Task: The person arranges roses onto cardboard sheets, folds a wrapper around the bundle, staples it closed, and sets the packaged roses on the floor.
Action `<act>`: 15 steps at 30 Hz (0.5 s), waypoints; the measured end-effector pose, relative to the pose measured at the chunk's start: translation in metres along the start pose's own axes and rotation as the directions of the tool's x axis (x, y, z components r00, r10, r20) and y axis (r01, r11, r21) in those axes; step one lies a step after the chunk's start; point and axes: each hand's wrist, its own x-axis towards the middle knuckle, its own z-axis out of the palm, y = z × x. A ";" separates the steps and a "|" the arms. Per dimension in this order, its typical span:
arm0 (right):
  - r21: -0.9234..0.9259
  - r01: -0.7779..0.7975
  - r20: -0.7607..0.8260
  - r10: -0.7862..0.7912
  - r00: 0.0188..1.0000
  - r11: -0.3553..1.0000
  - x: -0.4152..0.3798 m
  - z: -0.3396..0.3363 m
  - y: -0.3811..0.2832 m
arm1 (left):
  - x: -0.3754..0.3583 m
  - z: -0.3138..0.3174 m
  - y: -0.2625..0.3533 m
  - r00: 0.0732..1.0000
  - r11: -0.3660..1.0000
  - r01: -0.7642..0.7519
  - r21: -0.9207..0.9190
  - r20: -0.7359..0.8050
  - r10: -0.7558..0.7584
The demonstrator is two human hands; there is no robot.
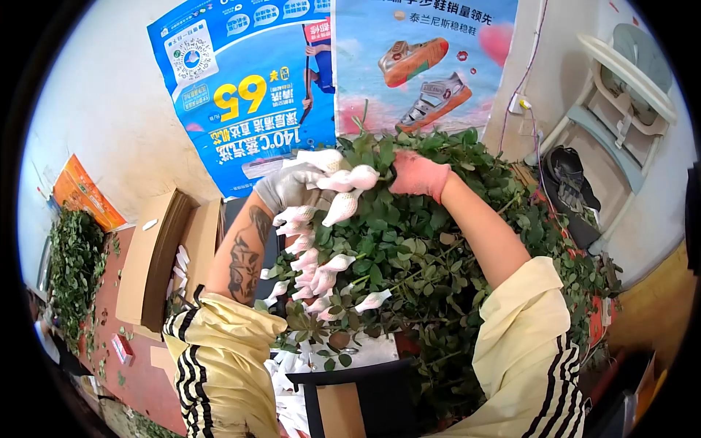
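Observation:
My left hand (pixel 287 187), in a grey-white glove, is closed around flower buds (pixel 342 207) in white mesh sleeves, at the top of the pile. Their leafy stems run to the right, towards my right hand (pixel 419 175). That hand, in a pinkish glove, is closed among the green leaves; its fingertips are partly hidden there. Below my left hand lies a row of more sleeved buds (pixel 310 274), pale pink and white, with their heads to the left. A large heap of leafy stems (pixel 453 248) spreads under and beyond both hands.
Cardboard sheets (pixel 151 263) stand at left on a reddish table (pixel 120 365), with loose white sleeves beside them. More foliage (pixel 73 263) is at far left. A black box edge (pixel 394 398) is close in front. At right stand a high chair (pixel 621 109) and a dark bag (pixel 566 182).

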 end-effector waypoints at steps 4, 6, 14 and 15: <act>-0.090 -0.241 0.278 0.257 0.926 0.966 0.002 0.003 0.018 | 0.005 -0.005 -0.027 0.970 0.924 -0.203 -0.325 -0.199 0.143; -0.201 0.096 -0.269 -0.149 0.952 0.975 -0.015 -0.003 0.048 | 0.017 0.009 -0.025 0.847 0.962 -0.248 -0.114 -0.508 0.158; -0.232 -0.457 -0.883 0.012 0.470 0.859 -0.220 -0.230 0.164 | 0.017 -0.019 -0.109 0.843 -0.238 0.531 0.813 -0.478 0.247; 0.027 -0.347 -0.934 0.147 0.325 0.937 -0.256 -0.258 0.172 | 0.019 -0.021 -0.111 0.841 -0.229 0.532 0.815 -0.479 0.251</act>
